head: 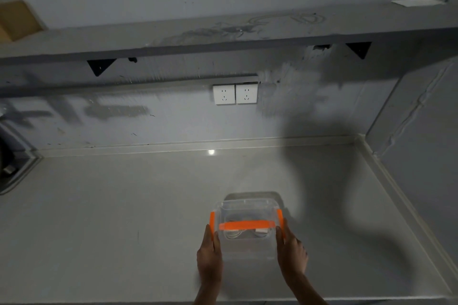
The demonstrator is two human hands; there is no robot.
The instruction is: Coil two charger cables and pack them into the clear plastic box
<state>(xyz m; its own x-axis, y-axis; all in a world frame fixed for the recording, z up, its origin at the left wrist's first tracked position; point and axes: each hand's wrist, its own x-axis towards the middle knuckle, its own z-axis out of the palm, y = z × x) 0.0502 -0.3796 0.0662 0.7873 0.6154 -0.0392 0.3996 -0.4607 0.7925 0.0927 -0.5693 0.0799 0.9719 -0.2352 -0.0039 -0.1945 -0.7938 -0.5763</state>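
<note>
Head cam: counter w/ clear box near front edge, lid on, orange handle across. My left hand & right hand press flat on its sides, fingers straight, box between them. White cables coiled inside.

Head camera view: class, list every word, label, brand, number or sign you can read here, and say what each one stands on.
No readable text anywhere.
Clear plastic box: no print shows on its orange handle or orange clips.
Wall sockets: only slot holes, no lettering legible.
White sheet on the shelf: looks blank, too blurred to be sure.
</note>
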